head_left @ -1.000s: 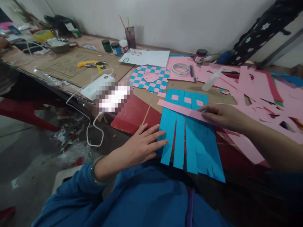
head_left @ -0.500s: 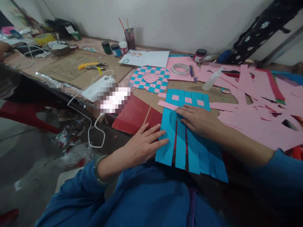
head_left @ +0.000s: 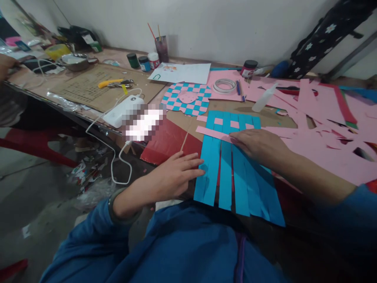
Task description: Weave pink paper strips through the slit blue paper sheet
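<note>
A blue paper sheet cut into long strips (head_left: 226, 173) lies at the table's front edge, with pink squares woven through near its top. Across it runs a pink strip (head_left: 212, 133), its left end sticking out past the blue paper. My right hand (head_left: 259, 145) lies over the blue sheet, fingers together with their tips on the pink strip. My left hand (head_left: 173, 175) has its fingers spread, tips at the sheet's left edge, holding nothing. Behind lies a finished-looking pink and blue checkered piece (head_left: 172, 101).
Pink paper scraps (head_left: 321, 157) cover the right side. Tape rolls (head_left: 224, 86), a glue bottle (head_left: 264, 99) and paint jars (head_left: 133, 60) stand or lie behind. A white power bank (head_left: 121, 111) with cable is left of a red sheet (head_left: 165, 137). Another person's hand (head_left: 7, 63) shows far left.
My right hand has moved right along the pink strip, baring more of it, and its fingers have drawn together. My left hand has shifted slightly left.
</note>
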Demonstrator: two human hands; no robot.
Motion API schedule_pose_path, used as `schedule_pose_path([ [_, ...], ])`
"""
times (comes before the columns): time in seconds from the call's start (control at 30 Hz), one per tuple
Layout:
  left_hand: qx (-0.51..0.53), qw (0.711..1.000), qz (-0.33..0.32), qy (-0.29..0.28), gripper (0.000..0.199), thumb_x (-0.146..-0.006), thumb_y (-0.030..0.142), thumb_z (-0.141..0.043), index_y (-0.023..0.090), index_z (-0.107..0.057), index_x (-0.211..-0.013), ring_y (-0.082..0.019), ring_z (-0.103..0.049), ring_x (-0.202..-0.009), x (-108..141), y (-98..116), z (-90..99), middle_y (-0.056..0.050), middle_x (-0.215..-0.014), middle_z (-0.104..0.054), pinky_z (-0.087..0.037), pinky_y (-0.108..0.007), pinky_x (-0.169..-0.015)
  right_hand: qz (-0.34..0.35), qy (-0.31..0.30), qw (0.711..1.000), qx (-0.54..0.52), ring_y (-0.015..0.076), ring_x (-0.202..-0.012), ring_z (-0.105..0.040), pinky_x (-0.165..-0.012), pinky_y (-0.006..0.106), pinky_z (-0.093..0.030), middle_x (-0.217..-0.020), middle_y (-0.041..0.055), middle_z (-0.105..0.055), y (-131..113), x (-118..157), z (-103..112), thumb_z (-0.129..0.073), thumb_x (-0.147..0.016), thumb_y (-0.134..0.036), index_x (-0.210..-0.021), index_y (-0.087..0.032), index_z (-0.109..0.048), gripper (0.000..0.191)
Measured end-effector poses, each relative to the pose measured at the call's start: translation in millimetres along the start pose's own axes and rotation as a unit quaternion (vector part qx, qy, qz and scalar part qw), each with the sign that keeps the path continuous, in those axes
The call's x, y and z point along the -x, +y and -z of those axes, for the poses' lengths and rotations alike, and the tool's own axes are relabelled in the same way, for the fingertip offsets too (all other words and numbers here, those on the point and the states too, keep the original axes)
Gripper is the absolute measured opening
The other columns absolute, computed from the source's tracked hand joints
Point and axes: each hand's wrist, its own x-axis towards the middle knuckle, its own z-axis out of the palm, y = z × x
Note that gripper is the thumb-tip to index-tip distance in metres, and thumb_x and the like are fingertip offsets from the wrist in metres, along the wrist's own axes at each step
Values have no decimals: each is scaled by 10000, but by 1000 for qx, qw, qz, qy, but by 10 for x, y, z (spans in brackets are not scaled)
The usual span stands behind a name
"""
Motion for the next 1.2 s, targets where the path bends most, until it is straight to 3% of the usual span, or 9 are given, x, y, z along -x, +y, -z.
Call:
schedule_pose_path([
  [0.17,-20,1000,24,5,379,-933,124,-403,132,-619,-1244,-254,-488,-1358,-385,-221,295,-140,-1411,-557,-410,-446,-1124,-52,-43,997,36,307,-985,-667,-711,383,-479,-1098,134,-725,-41,-82,93,-310,-1010,-400,-1268,-207,-634,458],
  [0.33,-45,998,43,-32,319,-941,207,-473,130,-646,-1199,-258,-572,-1251,-791,-449,279,-149,-1325,-597,-464,-396,-1048,-32,-20,999,38,298,-966,-682,-726,385,-496,-1131,136,-722,-24,-161,97,-341,-988,-327,-1309,-197,-613,441],
  [0.43,-64,997,37,-36,341,-934,268,-541,109,-636,-1221,-296,-533,-1299,-805,-411,190,-185,-1374,-561,-417,-437,-1096,-18,11,1000,8,288,-1011,-677,-753,382,-517,-1195,125,-707,29,-206,66,-398,-942,-270,-1304,-196,-621,431],
  [0.57,-56,997,38,-36,458,-954,397,-535,130,-567,-1325,-333,-426,-1401,-698,-305,63,-197,-1511,-431,-389,-491,-1119,-44,-10,998,-52,268,-993,-683,-773,362,-522,-1122,107,-736,85,-327,67,-433,-881,-212,-1310,-174,-625,471],
  [0.77,-54,998,23,-30,451,-951,414,-534,141,-582,-1308,-323,-446,-1384,-667,-346,84,-175,-1458,-500,-412,-474,-1104,-42,-44,997,-48,240,-863,-689,-689,316,-482,-968,64,-765,172,-594,141,-456,-844,-170,-1360,-206,-584,533],
  [0.87,-54,998,36,-16,475,-956,398,-531,115,-551,-1337,-304,-414,-1414,-746,-400,136,-197,-1496,-452,-357,-458,-1155,-22,-54,997,-51,232,-824,-683,-672,312,-482,-970,71,-763,213,-679,152,-470,-847,-199,-1390,-194,-553,549],
  [1.0,-51,994,84,-49,592,-952,446,-527,69,-478,-1405,-311,-346,-1457,-938,-463,147,-220,-1555,-353,-314,-428,-1182,-19,-41,998,-45,229,-803,-684,-686,318,-499,-965,69,-767,175,-713,150,-471,-842,-201,-1399,-187,-544,562],
  [1.2,-50,991,85,-91,600,-974,487,-452,52,-501,-1384,-280,-432,-1385,-1125,-538,165,-189,-1499,-446,-306,-364,-1161,-37,13,999,-34,285,-996,-689,-788,384,-541,-1116,121,-740,139,-541,96,-443,-887,-207,-1365,-167,-562,494],
])
